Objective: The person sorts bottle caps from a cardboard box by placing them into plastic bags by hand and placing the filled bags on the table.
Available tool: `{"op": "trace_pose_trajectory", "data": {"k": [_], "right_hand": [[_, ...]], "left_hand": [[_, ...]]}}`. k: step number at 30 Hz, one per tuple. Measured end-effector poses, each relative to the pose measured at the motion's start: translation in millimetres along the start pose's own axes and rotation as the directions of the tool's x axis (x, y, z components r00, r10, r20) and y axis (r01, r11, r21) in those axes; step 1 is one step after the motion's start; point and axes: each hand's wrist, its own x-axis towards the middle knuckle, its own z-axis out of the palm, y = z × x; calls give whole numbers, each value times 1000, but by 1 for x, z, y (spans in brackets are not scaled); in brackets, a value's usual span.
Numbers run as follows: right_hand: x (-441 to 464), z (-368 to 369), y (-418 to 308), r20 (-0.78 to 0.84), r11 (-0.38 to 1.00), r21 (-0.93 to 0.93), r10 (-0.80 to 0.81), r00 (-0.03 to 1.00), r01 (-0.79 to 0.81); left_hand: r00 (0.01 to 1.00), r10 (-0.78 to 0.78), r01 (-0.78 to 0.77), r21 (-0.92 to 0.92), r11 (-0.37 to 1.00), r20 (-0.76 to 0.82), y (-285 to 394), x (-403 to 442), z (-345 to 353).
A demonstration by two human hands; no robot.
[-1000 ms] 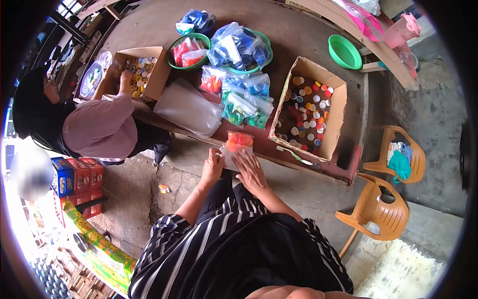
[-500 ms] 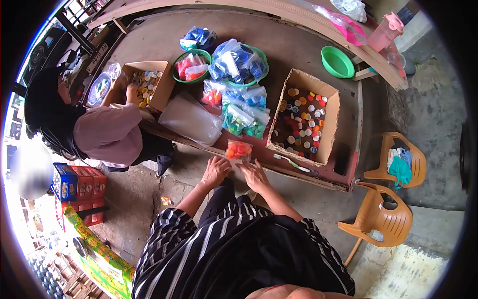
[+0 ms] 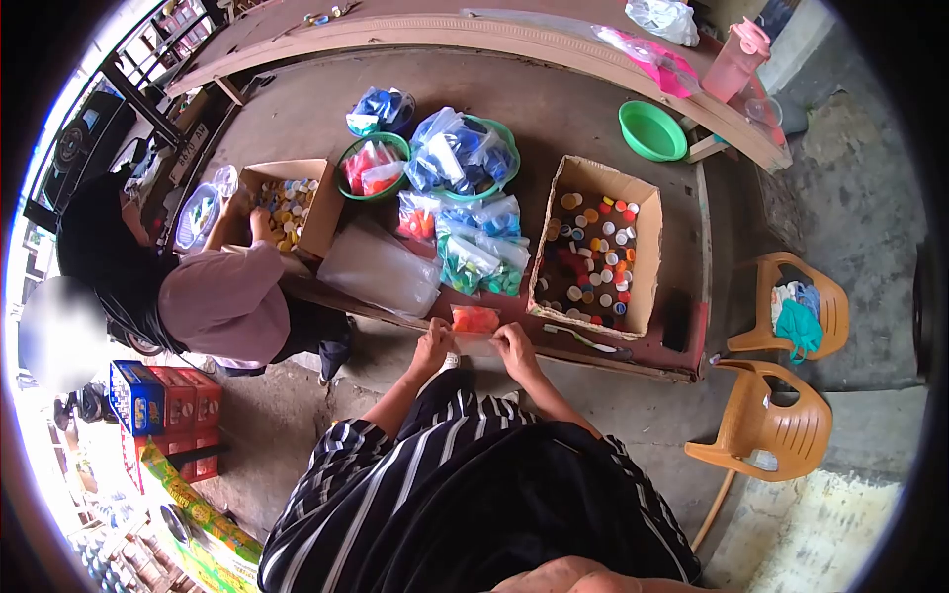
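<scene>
A clear plastic bag of orange-red bottle caps (image 3: 475,319) rests at the table's front edge, its open end toward me. My left hand (image 3: 433,343) pinches one corner of that end, and my right hand (image 3: 514,348) pinches the other, so the film is stretched between them. Just beyond lie filled bags of green caps (image 3: 482,259), blue caps (image 3: 494,212) and red caps (image 3: 417,219). Flat clear plastic bags (image 3: 381,269) are stacked left of my hands. To the right stands a cardboard box (image 3: 645,252) with loose caps of mixed colours.
At left a person (image 3: 222,296) reaches into another cardboard box (image 3: 321,212) of caps. Green basins (image 3: 400,148) hold bagged caps; another green basin (image 3: 652,130) sits far right. A toothbrush (image 3: 583,341) lies on the front edge. Orange plastic chairs (image 3: 791,435) stand at right.
My hands have moved apart from the bag's near end and now pinch its two corners, pulling the film wide. The camera view has shifted slightly.
</scene>
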Motion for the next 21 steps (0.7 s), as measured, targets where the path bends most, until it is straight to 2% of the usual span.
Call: {"op": "trace_pose_trajectory", "data": {"k": [2,4,6,7,8,10,11,14,16,18,21], "right_hand": [[4,-4,-11,14,997,-63,-44,999,44],[7,-14,-32,9,980,-167,-111,994,111],[4,-8,-20,100,996,-92,-2,995,11],[5,-7,-13,146,997,-61,48,988,-39],[9,-8,-12,135,994,-104,28,990,-14],[19,-13,-17,116,981,-190,-9,993,31],[23,-15,-20,123,972,-233,3,992,26],[29,-16,-23,145,944,-329,57,988,-6],[29,-13,-16,170,931,-361,115,979,-47],[27,-3,-7,138,961,-242,173,975,-136],[23,7,-4,35,938,-25,347,937,-346]], "left_hand": [[998,-50,52,-42,998,44,-11,6,-1],[999,-46,43,99,994,26,-5,12,-1],[999,-34,27,195,980,35,5,17,-3],[987,-146,125,249,960,67,31,18,-8],[999,3,-21,338,941,53,50,18,-11],[952,298,-291,504,813,68,77,17,-18],[930,330,-366,501,785,162,83,17,-22],[890,367,-457,504,733,272,69,28,-25],[923,278,-376,474,796,265,48,40,-22],[949,138,-248,404,880,283,33,52,-22],[948,111,-176,200,964,299,17,66,-22]]}}
